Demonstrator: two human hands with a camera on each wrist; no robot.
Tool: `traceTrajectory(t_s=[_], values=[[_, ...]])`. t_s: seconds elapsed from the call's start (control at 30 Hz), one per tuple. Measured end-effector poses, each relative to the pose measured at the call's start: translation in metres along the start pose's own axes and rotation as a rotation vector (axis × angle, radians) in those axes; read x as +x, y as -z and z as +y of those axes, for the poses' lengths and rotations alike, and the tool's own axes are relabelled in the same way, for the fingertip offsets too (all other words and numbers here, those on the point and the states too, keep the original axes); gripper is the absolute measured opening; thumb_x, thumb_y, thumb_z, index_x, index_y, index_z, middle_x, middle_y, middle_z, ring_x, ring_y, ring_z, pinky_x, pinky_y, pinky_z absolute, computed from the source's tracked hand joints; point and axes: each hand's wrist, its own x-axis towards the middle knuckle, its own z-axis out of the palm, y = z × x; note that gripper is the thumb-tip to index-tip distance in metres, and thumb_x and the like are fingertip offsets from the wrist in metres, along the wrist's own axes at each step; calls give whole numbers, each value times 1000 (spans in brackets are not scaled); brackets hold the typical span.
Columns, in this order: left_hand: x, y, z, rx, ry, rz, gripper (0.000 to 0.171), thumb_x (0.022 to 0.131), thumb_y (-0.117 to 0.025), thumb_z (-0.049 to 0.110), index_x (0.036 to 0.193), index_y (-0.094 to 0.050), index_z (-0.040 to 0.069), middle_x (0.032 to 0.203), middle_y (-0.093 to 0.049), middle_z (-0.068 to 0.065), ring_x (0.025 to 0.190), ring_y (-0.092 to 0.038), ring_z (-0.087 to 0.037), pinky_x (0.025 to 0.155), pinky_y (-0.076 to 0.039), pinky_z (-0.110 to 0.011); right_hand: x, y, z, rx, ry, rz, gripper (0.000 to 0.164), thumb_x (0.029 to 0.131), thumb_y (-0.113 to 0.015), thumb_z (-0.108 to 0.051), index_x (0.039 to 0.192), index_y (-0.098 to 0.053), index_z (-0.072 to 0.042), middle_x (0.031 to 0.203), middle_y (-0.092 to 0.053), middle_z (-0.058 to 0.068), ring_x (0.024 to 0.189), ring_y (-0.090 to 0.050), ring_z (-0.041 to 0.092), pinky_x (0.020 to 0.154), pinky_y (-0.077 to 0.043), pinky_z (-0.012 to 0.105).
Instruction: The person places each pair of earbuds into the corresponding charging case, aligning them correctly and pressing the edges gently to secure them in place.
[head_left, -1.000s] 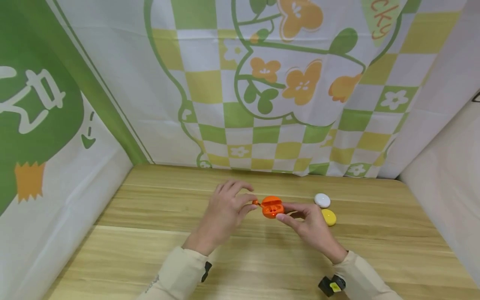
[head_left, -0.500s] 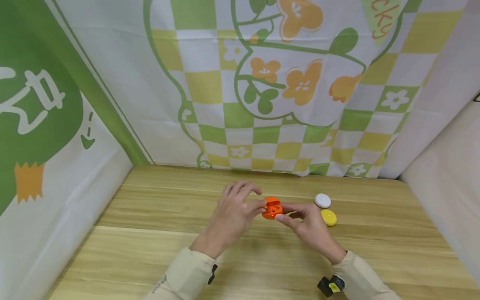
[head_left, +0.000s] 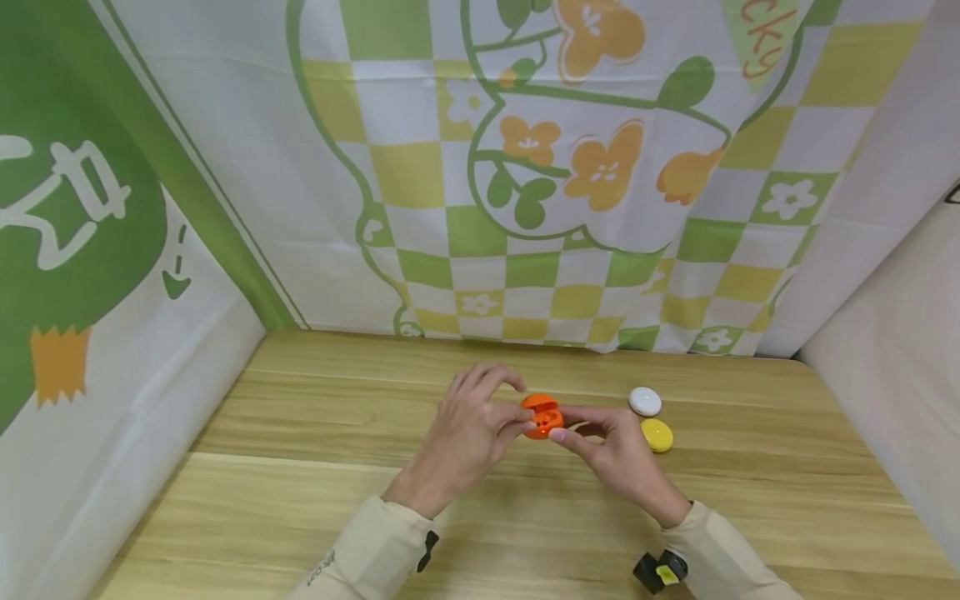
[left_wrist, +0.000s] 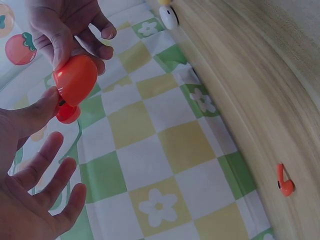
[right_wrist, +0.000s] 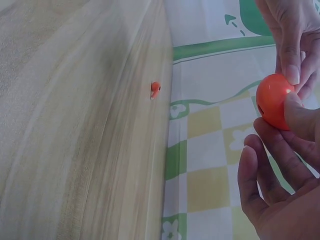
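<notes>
An orange earbud case [head_left: 548, 430] stands with its lid up above the wooden table [head_left: 315, 492]. My right hand [head_left: 621, 446] grips its right side between thumb and fingers. At the left side of the case, the thumb and index finger of my left hand [head_left: 467, 429] pinch an orange earbud, mostly hidden by the fingertips. The other left fingers are spread away. In the left wrist view a second orange earbud [left_wrist: 286, 187] lies loose on the table; the right wrist view also shows this loose earbud [right_wrist: 156, 88].
A white round case [head_left: 645, 402] and a yellow round case [head_left: 657, 436] lie close together, just beyond the right hand. A patterned cloth [head_left: 525, 287] hangs along the table's back edge, with pale cloth walls at both sides.
My left hand has moved right, carrying the earbud from beside the case to its left side, and then nearly stopped there. The right hand keeps holding the case almost still.
</notes>
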Motion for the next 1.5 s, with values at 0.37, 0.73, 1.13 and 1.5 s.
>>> traceTrajectory(t_s=[0.37,0.73,1.13,1.5], values=[[-3,7,-5,-154,121,-83,19,91,-79,26,105,-81,13,126,-61,-6,120,-54,-29,103,-44,-52,0,3,1,-28,-22,12,27,92,-76,-11,117,-76,-5,109,-76,4,99,-71,16,82,-58,33],[-15,13,-52,-162,395,-68,31,90,-80,22,116,-75,6,122,-64,-13,114,-59,-33,96,-49,-50,0,5,1,-56,-20,47,26,91,-77,-11,116,-76,-3,106,-76,6,96,-71,17,81,-58,32],[-37,-12,-100,-7,711,-354,39,91,-79,31,116,-75,1,126,-64,-20,110,-59,-40,90,-49,-53,-1,5,1,-36,-55,41,28,91,-77,-13,117,-75,-2,107,-76,7,96,-71,18,82,-58,32],[-39,-30,-111,27,839,-387,29,91,-77,36,104,-81,10,119,-65,-15,111,-56,-43,92,-44,-59,-2,4,2,-32,-61,34,29,91,-77,-14,117,-75,-2,105,-76,5,95,-71,16,82,-58,31]])
